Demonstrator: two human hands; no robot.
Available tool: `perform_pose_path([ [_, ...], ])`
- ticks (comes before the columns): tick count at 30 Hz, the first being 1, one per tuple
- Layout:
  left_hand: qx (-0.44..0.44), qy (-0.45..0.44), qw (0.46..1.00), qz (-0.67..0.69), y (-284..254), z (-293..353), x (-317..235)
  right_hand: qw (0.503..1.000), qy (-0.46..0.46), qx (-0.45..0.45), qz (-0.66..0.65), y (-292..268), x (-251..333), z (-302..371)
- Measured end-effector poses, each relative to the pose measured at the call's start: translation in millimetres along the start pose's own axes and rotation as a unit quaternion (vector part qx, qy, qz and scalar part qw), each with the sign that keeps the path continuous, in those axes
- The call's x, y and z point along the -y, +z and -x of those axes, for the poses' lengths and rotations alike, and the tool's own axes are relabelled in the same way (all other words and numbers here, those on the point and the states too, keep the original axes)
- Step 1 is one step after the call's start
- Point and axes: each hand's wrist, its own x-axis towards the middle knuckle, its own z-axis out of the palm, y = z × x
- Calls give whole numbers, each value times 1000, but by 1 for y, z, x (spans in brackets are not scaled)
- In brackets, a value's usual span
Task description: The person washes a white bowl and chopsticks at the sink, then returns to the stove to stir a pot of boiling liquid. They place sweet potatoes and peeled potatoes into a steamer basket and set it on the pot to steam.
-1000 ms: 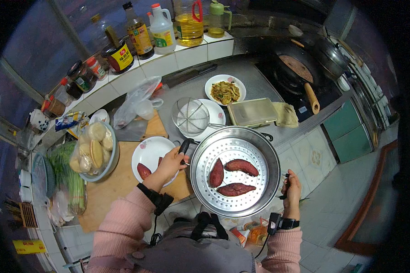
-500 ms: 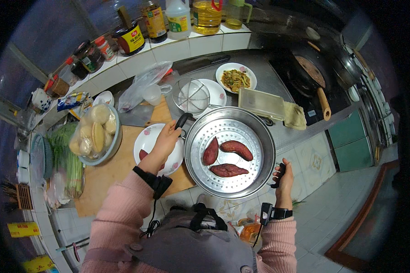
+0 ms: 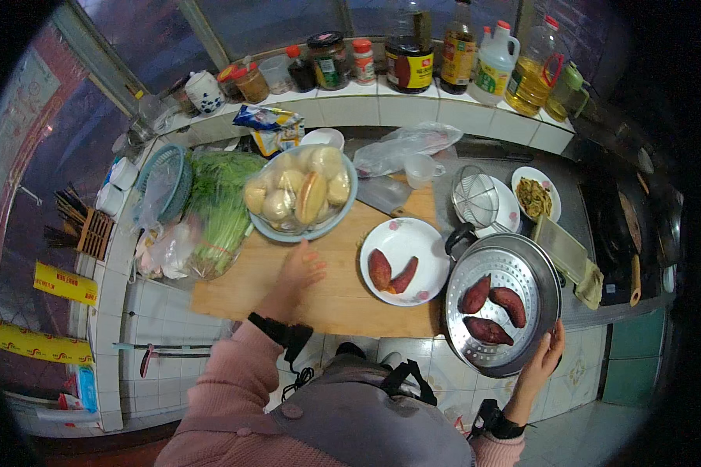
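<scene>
A steel steamer pot (image 3: 551,257) with a perforated tray stands at the right, tilted a little toward me. Three purple-red sweet potatoes (image 3: 489,330) lie on the tray. At the near right rim, my right hand (image 3: 544,359) grips the pot. Its black left handle (image 3: 459,240) is free of my hands. My left hand (image 3: 297,271) hovers over the wooden cutting board (image 3: 327,292), slightly blurred, fingers stretched out and holding nothing. Between my hands sits a white floral bowl (image 3: 432,247) with two more sweet potatoes (image 3: 380,269) in it.
A blue basin (image 3: 349,204) of bagged buns stands behind my left hand, beside leafy greens (image 3: 218,222). A cleaver (image 3: 385,194) lies at the board's back. A wire strainer (image 3: 475,196), a dish of cooked food (image 3: 533,198) and a plastic container (image 3: 559,247) stand behind the pot.
My left hand has let go of the pot's handle and moved left over the board. My right hand has shifted from the right handle to the rim. The view has turned left.
</scene>
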Motion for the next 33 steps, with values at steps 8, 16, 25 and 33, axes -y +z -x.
perform_pose_path([
  [8,21,34,998,45,-71,-68,-35,981,-57,153,-106,82,91,39],
  [16,117,33,992,-31,-107,-15,-21,963,-24,253,-89,148,127,75],
  [25,233,-9,963,-134,-207,32,0,916,-65,392,-50,224,162,108],
  [33,81,360,849,-378,-239,5,-49,877,-270,375,129,261,175,109],
])
